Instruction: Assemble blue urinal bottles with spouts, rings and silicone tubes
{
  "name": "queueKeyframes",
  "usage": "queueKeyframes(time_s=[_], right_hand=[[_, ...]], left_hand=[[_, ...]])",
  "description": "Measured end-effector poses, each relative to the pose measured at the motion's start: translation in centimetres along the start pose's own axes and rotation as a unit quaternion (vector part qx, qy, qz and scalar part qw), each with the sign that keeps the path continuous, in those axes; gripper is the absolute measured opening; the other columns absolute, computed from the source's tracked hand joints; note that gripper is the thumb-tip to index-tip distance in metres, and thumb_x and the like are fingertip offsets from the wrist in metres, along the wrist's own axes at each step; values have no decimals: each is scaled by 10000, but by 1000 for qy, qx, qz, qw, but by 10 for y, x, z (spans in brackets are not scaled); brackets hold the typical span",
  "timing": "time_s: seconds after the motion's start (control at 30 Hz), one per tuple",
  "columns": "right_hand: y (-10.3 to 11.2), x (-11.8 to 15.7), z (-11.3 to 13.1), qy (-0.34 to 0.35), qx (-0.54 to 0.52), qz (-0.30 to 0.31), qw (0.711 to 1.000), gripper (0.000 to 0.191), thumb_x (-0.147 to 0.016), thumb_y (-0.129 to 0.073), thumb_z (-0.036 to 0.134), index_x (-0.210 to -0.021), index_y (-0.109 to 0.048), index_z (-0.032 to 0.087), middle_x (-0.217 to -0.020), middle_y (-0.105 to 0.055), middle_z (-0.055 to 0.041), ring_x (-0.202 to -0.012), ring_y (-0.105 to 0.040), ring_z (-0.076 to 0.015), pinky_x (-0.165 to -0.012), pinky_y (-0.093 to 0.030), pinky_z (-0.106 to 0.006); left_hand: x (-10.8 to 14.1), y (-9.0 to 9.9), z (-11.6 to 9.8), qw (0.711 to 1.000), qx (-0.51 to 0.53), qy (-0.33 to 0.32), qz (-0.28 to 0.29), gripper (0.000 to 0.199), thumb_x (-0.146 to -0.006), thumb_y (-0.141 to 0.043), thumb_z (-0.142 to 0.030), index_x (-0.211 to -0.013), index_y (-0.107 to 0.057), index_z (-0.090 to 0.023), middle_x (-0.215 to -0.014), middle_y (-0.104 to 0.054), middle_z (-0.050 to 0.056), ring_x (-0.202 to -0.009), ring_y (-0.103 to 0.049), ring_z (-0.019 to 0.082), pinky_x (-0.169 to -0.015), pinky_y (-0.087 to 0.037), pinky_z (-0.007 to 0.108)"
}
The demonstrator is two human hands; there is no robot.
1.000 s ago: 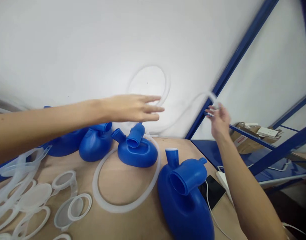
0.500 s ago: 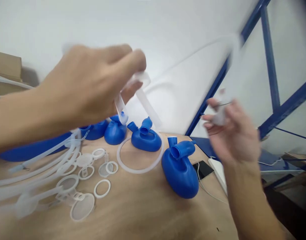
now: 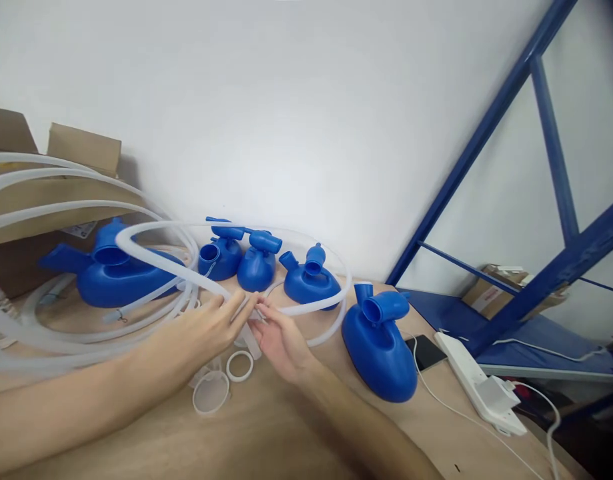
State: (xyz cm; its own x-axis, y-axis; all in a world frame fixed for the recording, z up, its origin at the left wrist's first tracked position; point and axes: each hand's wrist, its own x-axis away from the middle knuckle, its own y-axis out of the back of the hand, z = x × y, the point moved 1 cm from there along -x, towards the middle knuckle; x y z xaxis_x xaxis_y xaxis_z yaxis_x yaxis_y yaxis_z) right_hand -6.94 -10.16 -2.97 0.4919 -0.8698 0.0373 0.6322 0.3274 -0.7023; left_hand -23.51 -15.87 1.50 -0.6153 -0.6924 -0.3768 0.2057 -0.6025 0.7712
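Over the middle of the table, my left hand [image 3: 201,340] and my right hand [image 3: 281,340] meet, both closed with fingertips around a translucent plastic hose [image 3: 161,260]. The hose loops out left from my fingers and around the back to my right hand. A short tube end [image 3: 250,341] points down between the hands; my fingers hide where the pieces meet. Just below them lie a white ring [image 3: 240,366] and a round translucent cap [image 3: 211,392]. To the right stands a blue plastic bottle [image 3: 379,353] with two angled necks.
Further blue bottles [image 3: 311,287] stand along the wall, one [image 3: 129,280] at the left among coiled hoses [image 3: 61,207]. Cardboard boxes [image 3: 83,150] are behind the coils. On the right lie a black phone [image 3: 426,352], a white power strip [image 3: 479,383] and cables, beside a blue metal frame [image 3: 486,320].
My hands were apart and raised, each with part of the hose. Both have lowered and come together at the middle. The view has shifted, showing more boxes and the power strip.
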Motion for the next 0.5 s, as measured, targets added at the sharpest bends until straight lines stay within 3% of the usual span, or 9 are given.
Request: queueKeyframes(time_s=[0.1, 0.17, 0.2, 0.3, 0.4, 0.5], right_hand=[[7, -11, 7, 6, -49, -65, 997, 122, -840, -738, 186, -953, -697, 205, -1015, -745, -27, -1055, -711, -171, -1067, -516, -287], [13, -17, 19, 24, -59, -108, 992, 21, -909, -678, 196, -910, -697, 186, -969, -748, -47, -1051, -728, -169, -1039, -530, -263], [16, -19, 26, 29, -58, -120, 991, 84, -947, -648, 229, -904, -701, 180, -963, -752, -57, -1044, -735, -171, -1016, -542, -260], [25, -21, 44, 18, -43, -137, 989, 291, -1037, -537, 369, -946, -722, 164, -1010, -765, -84, -1001, -741, -179, -914, -580, -272], [30, -18, 50, 29, -9, -156, 987, 373, -1053, -494, 436, -1041, -747, 164, -951, -749, -58, -838, -715, -146, -745, -574, -244], [28, -15, 46, 74, 39, -131, 988, 316, -973, -641, 444, -1135, -746, 193, -877, -713, -7, -669, -629, -105, -591, -506, -212]], left_hand=[[-13, -10, 9, 997, -49, -6, 63, 834, -709, -641, 56, -1500, -550, -194, -1321, -647, 161, -953, -732, 289, -607, -605, 338], [-25, -14, 19, 995, -53, 13, 80, 778, -686, -601, 117, -1421, -599, -137, -1239, -659, 163, -882, -725, 267, -573, -582, 314], [-32, -15, 24, 995, -52, 29, 74, 723, -697, -575, 134, -1369, -626, -127, -1192, -668, 157, -855, -719, 258, -578, -580, 312], [-55, -21, 42, 998, -43, 37, 2, 658, -737, -496, 165, -1303, -640, -139, -1274, -652, 185, -966, -716, 280, -704, -613, 342], [-80, -27, 53, 995, 8, -41, -96, 706, -744, -484, 172, -1356, -590, -165, -1532, -509, 213, -1295, -611, 343, -1032, -558, 453], [-111, -31, 55, 982, 51, -118, -141, 634, -812, -483, 141, -1343, -583, -190, -1608, -448, 200, -1403, -535, 352, -1164, -451, 522]])
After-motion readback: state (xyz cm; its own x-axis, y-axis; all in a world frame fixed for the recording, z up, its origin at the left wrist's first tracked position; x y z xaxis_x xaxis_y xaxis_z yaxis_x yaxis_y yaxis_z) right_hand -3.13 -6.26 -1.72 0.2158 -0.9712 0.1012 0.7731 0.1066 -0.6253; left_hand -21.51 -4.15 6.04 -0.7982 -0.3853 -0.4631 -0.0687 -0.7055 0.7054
